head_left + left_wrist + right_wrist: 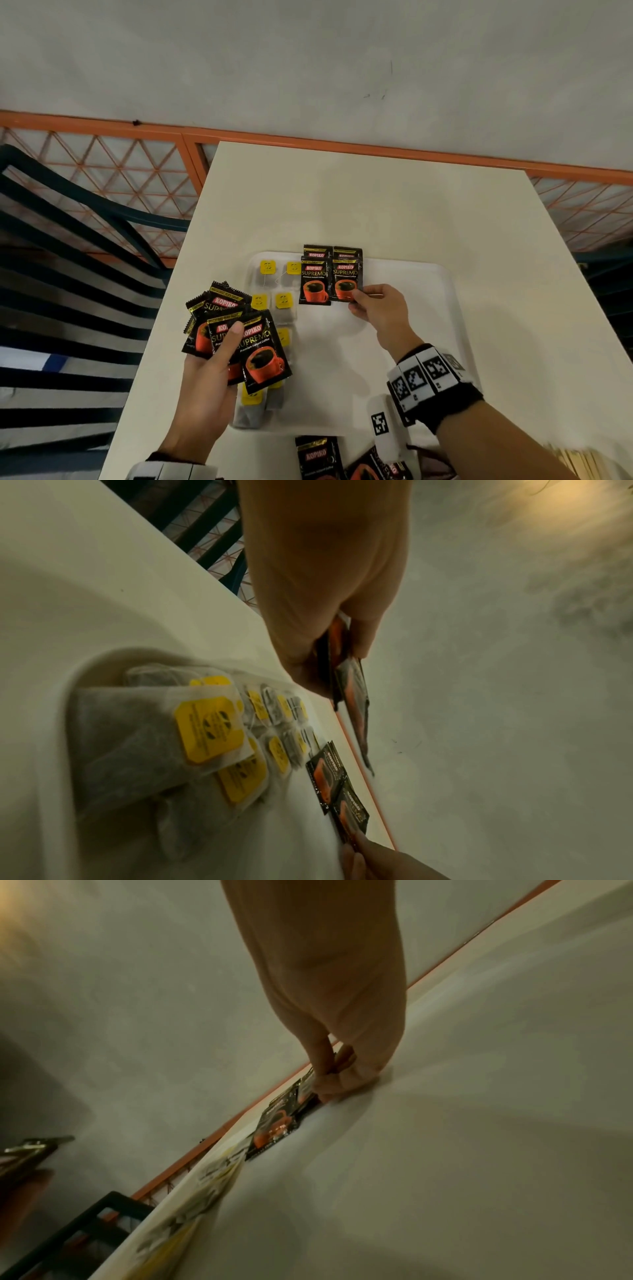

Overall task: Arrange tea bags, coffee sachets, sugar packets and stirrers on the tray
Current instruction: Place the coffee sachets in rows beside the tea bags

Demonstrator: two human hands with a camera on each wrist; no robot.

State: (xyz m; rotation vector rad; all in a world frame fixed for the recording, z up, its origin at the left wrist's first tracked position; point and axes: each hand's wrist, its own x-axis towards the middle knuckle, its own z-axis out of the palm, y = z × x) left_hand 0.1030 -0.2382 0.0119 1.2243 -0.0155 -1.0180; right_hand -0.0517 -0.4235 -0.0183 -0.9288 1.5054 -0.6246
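Observation:
A white tray lies on the table. Tea bags with yellow tags fill its left side in rows; the left wrist view shows them close up. Black coffee sachets lie in two overlapping rows at the tray's far middle. My right hand pinches the near corner of the right-hand sachet, seen in the right wrist view too. My left hand grips a fanned bunch of coffee sachets above the tray's left edge; in the left wrist view the bunch shows edge-on.
More coffee sachets lie on the table at the near edge, and wooden stirrers at the near right. A white marker block stands near my right wrist. A dark chair stands left of the table.

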